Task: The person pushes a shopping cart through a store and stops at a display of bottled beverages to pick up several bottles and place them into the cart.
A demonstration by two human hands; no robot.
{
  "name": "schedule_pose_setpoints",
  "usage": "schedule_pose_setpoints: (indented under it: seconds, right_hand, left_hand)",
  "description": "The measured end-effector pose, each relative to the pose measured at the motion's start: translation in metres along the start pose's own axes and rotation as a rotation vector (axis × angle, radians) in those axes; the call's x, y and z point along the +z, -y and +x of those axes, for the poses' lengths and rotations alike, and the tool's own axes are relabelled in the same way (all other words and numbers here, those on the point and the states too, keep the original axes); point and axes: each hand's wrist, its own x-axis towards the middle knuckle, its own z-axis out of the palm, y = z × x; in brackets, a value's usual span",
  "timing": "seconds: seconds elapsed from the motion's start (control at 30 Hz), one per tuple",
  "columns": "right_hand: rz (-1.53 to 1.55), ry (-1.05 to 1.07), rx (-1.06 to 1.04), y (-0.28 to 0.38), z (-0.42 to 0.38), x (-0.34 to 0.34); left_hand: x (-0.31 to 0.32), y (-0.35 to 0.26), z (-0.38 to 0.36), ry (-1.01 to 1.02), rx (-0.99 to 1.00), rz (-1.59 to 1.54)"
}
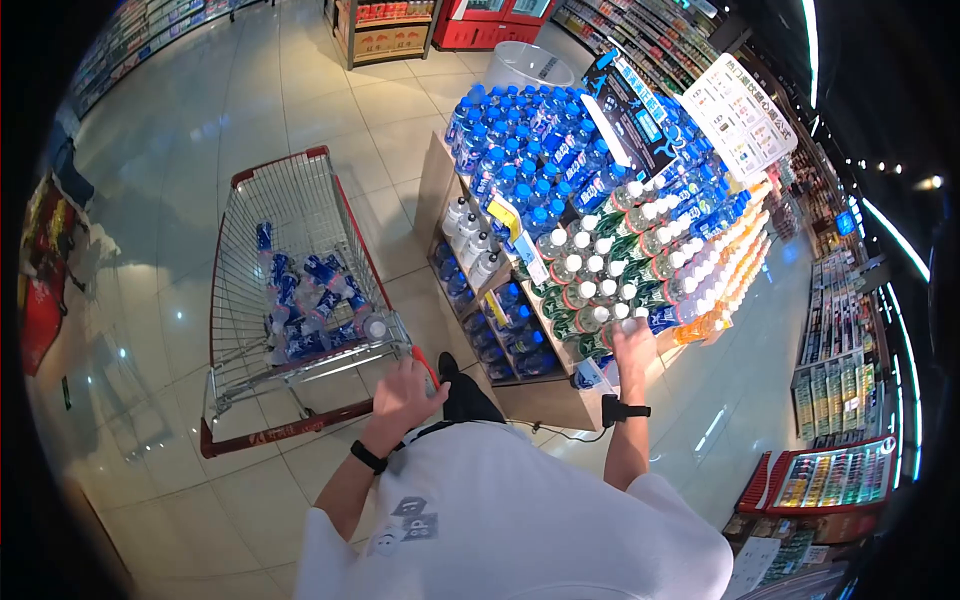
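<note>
My left hand (403,395) is closed on the red handle (426,368) of a shopping cart (222,290). Several blue-labelled bottles (290,310) lie in the cart, and one bottle with a pale cap (374,328) is at its near right corner. My right hand (633,345) reaches to the front edge of a bottle display, its fingers at a white-capped bottle (628,326). Its fingertips are small and partly hidden, so its grip is unclear. Rows of green-labelled bottles with white caps (590,292) stand beside blue-capped bottles (520,165).
A clear round bin (530,66) stands behind the display, with signs (740,115) above the bottles. Red coolers (490,22) are at the back, and a red-framed fridge (830,478) stands at the lower right. Tiled floor (170,420) surrounds the cart.
</note>
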Motion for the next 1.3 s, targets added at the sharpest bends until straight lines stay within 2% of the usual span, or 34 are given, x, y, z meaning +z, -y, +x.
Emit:
schedule_pose_setpoints:
  seconds: [0.07,0.17,0.27,0.4,0.53,0.57,0.77,0.8,0.93,1.0,1.07,1.13,1.3]
  right_hand:
    - [0.016,-0.045,0.045,0.019,0.001,-0.027]
    - [-0.004,-0.132,-0.015,0.026,0.009,-0.043]
    - [-0.018,-0.184,-0.051,0.072,0.004,-0.069]
    - [0.15,-0.091,-0.241,0.112,-0.001,-0.053]
    - [0.439,0.115,-0.438,0.175,-0.015,-0.019]
    - [0.596,0.143,-0.488,0.198,-0.029,-0.018]
    - [0.797,0.204,-0.889,0.291,-0.091,0.014]
    - [0.798,0.271,-0.906,0.299,-0.105,0.015]
    - [0.563,0.428,-0.968,0.299,-0.152,0.045]
    - [0.494,0.493,-0.986,0.292,-0.163,0.06]
    - [0.42,0.533,-0.883,0.281,-0.166,0.077]
    - [0.468,0.511,-0.901,0.273,-0.164,0.082]
    - [0.547,0.463,-0.89,0.26,-0.171,0.084]
  left_hand:
    - [0.006,0.003,-0.002,-0.098,0.05,0.043]
    - [0.0,0.0,-0.002,-0.049,0.017,0.032]
    - [0.004,0.002,-0.002,-0.039,-0.01,0.03]
    - [0.003,0.0,-0.002,-0.064,0.01,0.022]
    - [0.003,-0.002,-0.002,-0.066,-0.033,0.032]
    - [0.003,-0.001,-0.003,-0.072,-0.01,0.037]
    - [0.003,0.0,-0.006,-0.103,0.014,0.012]
    - [0.001,-0.001,-0.007,-0.093,0.009,0.003]
    - [0.002,0.003,-0.005,-0.124,0.036,0.007]
    - [0.0,0.006,-0.004,0.009,0.074,-0.108]
    - [0.008,0.007,-0.005,-0.064,0.078,-0.074]
    - [0.008,0.004,-0.004,-0.13,0.092,-0.041]
    - [0.003,0.002,-0.003,-0.013,0.04,-0.028]
